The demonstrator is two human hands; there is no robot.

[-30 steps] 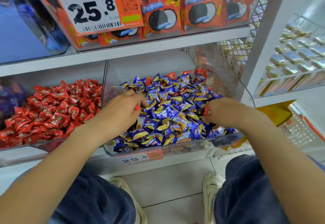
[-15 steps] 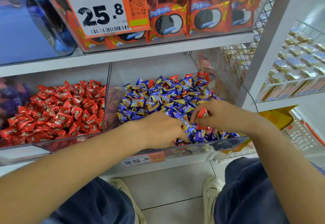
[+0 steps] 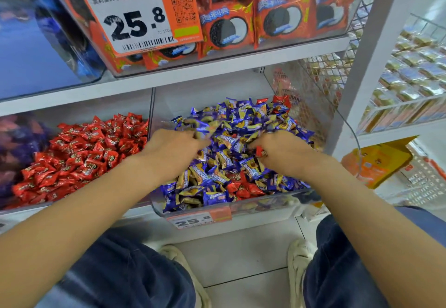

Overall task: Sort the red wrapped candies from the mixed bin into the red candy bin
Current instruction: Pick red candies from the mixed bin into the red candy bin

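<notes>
Both hands are buried in the mixed bin [image 3: 217, 207], the clear tub in the middle of the lower shelf, heaped mostly with blue-and-gold wrapped candies [image 3: 224, 138]. A red wrapped candy [image 3: 260, 151] is pinched at the inner edge of the right hand [image 3: 282, 154], whose fingers are curled down into the heap; whether more than that one piece is held cannot be told. The left hand [image 3: 173, 149] is pushed forward into the blue wrappers, its fingertips blurred and hidden among them, so what it grips, if anything, cannot be made out.

Just beside, across a clear divider, the red candy bin [image 3: 79, 205] is seen well filled with red pieces, and no blue ones are visible on its surface.

And the job is plainly not finished. A cluster of red pieces [image 3: 243, 188] is exposed low at the front of the mixed bin, close to its front wall, and a few more reds [image 3: 280, 100] are spotted at the back right corner of the pile. More may well be buried under the blue layer; that cannot be judged from here.

So it is judged as mid-task: one red in hand and not yet delivered, several reds in plain sight to be collected, and the pile left to be searched through.
</notes>
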